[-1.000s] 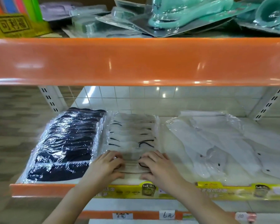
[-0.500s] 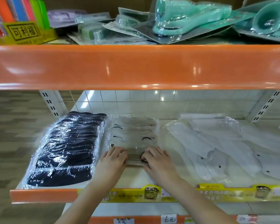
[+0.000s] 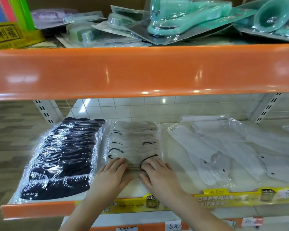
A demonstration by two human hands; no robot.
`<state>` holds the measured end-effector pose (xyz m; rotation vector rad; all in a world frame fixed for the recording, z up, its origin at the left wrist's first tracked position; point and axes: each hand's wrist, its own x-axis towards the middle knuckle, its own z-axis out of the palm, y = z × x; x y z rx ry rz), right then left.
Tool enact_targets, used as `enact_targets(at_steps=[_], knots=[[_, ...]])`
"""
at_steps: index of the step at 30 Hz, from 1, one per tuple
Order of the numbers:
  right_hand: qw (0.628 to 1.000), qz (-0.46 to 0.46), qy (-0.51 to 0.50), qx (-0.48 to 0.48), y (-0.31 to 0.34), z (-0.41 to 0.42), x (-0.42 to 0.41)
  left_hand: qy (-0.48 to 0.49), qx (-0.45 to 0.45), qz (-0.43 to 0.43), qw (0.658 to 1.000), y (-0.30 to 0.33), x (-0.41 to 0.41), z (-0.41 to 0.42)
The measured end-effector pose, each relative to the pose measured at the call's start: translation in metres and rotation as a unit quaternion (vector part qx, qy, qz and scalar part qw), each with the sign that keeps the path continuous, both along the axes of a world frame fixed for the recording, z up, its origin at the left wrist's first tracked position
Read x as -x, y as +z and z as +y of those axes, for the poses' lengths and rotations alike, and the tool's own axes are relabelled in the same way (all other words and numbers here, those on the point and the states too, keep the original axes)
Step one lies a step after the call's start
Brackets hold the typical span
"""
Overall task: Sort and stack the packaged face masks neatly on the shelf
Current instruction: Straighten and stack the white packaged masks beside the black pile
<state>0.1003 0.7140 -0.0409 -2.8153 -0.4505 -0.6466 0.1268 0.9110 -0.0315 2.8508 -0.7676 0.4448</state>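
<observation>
On the white shelf (image 3: 178,152) lie three groups of packaged masks. A neat overlapping row of black masks (image 3: 63,155) fills the left. In the middle runs a row of grey masks with black ear loops (image 3: 132,140). Loose white masks (image 3: 223,147) lie scattered on the right. My left hand (image 3: 112,175) and my right hand (image 3: 158,175) rest flat, fingers straight, on the front end of the grey row, pressing the nearest pack from both sides.
An orange shelf edge (image 3: 140,70) overhangs the work area, carrying teal blister-packed goods (image 3: 182,19) and a yellow box (image 3: 8,35). The front lip (image 3: 240,199) holds yellow labels. Slotted uprights (image 3: 45,112) flank the shelf.
Both hands slid the front grey pack away from the shelf's lip, deeper onto the grey row. The camera view tilted slightly.
</observation>
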Motion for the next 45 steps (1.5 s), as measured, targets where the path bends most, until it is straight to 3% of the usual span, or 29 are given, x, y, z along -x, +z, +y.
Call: enact_targets(at_steps=[7, 15, 17, 23, 27, 32, 40, 45], knots=[[0.999, 0.034, 0.021, -0.025, 0.005, -0.004, -0.002, 0.075, 0.018, -0.071, 0.994, 0.003, 0.001, -0.024], [0.997, 0.015, -0.028, -0.066, 0.021, -0.058, -0.01, 0.068, 0.038, -0.035, 0.996, 0.027, -0.003, -0.088], [0.995, 0.016, -0.063, -0.071, 0.023, -0.084, -0.013, 0.056, 0.038, 0.011, 0.998, 0.034, -0.008, -0.114], [0.966, 0.206, -0.158, 0.006, 0.03, -0.154, -0.027, 0.029, 0.024, 0.107, 0.994, 0.035, -0.02, -0.199], [0.964, 0.185, -0.19, 0.01, 0.029, -0.19, -0.03, -0.014, 0.032, 0.116, 0.993, 0.031, -0.03, -0.238], [0.951, 0.211, -0.226, 0.023, 0.025, -0.225, -0.031, -0.044, -0.054, 0.151, 0.986, 0.024, -0.034, -0.262], [0.954, 0.212, -0.211, 0.018, 0.035, -0.261, -0.021, 0.017, -0.1, 0.101, 0.99, 0.025, -0.037, -0.268], [0.979, 0.096, -0.174, -0.046, 0.051, -0.281, -0.039, 0.09, -0.125, 0.106, 0.982, 0.039, -0.053, -0.275]])
